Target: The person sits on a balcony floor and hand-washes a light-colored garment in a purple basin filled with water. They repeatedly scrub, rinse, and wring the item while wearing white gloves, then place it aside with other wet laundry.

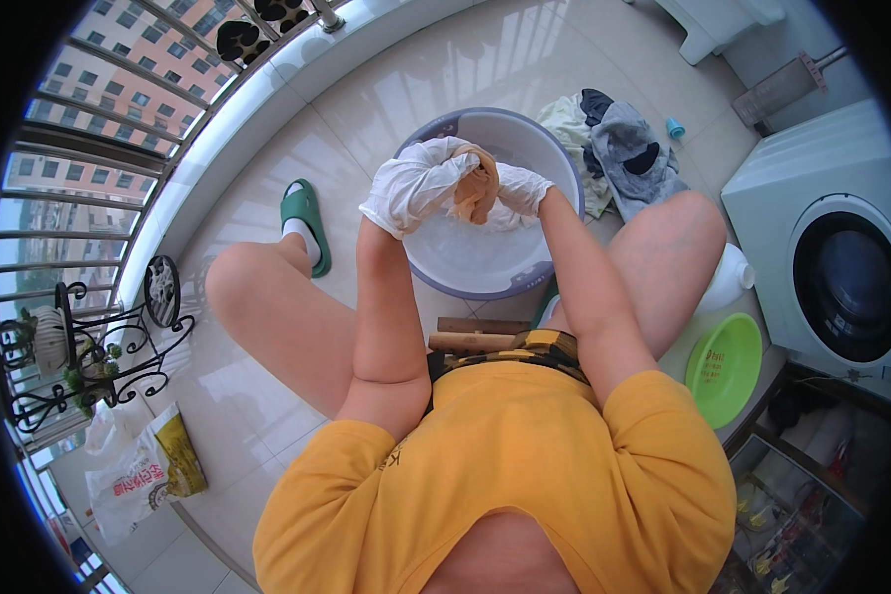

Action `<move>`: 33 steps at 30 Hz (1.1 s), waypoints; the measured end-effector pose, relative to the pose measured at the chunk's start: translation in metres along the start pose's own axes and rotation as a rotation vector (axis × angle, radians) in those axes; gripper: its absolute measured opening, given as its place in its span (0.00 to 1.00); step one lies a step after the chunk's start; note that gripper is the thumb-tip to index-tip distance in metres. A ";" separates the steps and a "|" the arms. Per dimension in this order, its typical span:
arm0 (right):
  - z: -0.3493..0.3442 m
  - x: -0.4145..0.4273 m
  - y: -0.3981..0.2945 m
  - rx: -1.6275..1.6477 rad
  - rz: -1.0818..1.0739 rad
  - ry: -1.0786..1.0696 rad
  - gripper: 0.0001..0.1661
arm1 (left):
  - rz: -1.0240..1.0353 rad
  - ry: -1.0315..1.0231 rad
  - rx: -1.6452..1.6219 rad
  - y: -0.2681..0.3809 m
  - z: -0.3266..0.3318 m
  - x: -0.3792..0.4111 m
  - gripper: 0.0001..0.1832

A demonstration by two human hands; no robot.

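Note:
Both my hands wear loose white gloves and are above a large round plastic washbasin with a purple-grey rim (482,292). My left hand (425,178) is raised over the basin's near-left side, its fingers curled against a bunched tan cloth (478,185). My right hand (521,190) is at the cloth's right side and grips its edge; its fingertips are partly hidden by the cloth. Below them lies sudsy water (453,249), with a pale, wet mass under the cloth that cannot be told clearly.
Grey, dark and pale clothes (635,160) lie on the tiles beside the basin, near a small blue cap (675,128). At right stand a washing machine (776,178), a white jug (728,278) and a green basin (724,371). A metal plant stand (130,334) is at left.

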State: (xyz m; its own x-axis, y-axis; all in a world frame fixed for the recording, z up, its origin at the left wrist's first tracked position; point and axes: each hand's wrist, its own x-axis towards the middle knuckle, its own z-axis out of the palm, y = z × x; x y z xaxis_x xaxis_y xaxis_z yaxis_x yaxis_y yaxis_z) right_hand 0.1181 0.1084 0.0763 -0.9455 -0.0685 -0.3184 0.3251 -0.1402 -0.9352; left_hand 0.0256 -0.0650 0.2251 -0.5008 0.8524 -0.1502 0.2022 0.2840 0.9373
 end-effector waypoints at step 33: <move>0.020 0.065 0.022 0.138 0.354 0.176 0.28 | -0.705 0.324 -1.521 -0.241 0.081 0.087 0.26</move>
State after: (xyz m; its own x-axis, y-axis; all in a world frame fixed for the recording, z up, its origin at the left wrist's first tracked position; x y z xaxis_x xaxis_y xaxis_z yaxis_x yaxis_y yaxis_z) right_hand 0.0641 0.0810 0.0385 -0.7596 0.0320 -0.6496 0.6192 -0.2703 -0.7373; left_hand 0.0017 -0.0239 -0.0398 -0.3109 0.5828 -0.7508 -0.9457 -0.2682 0.1835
